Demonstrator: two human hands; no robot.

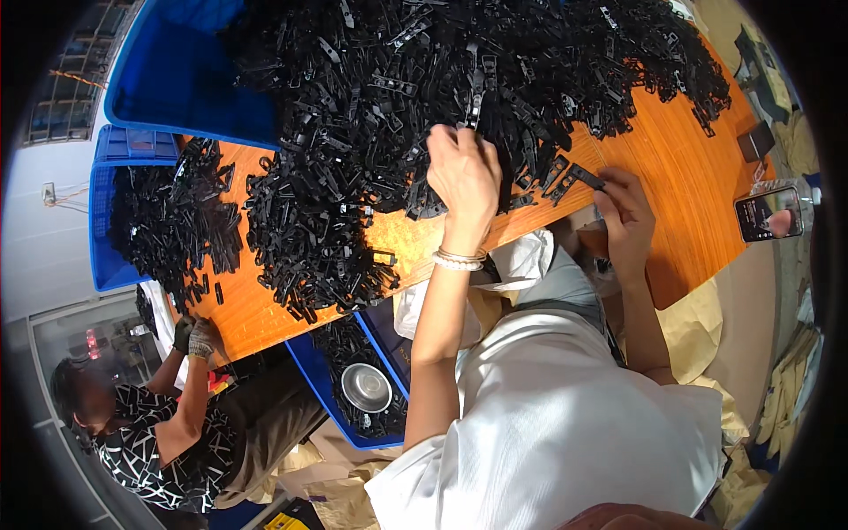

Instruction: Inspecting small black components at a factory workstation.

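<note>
A large heap of small black slotted plastic pieces [380, 88] covers much of the orange wooden table [689, 168]. My left hand [464, 172] is at the heap's near edge, its fingers pinched on the lower end of a shiny black slotted strip [475, 95]. Over the table's near edge, my right hand [627, 216] holds a flat black plastic strip [585, 177] between thumb and fingers. Close to that strip, a few loose black pieces [555, 177] lie on the wood.
A blue bin [190, 71] stands at the far left, another blue bin [102, 221] beside it. Below the table edge, a blue crate [309, 380] holds black pieces and a metal bowl [366, 389]. A gloved co-worker [177, 415] works at left. A phone [767, 215] is at right.
</note>
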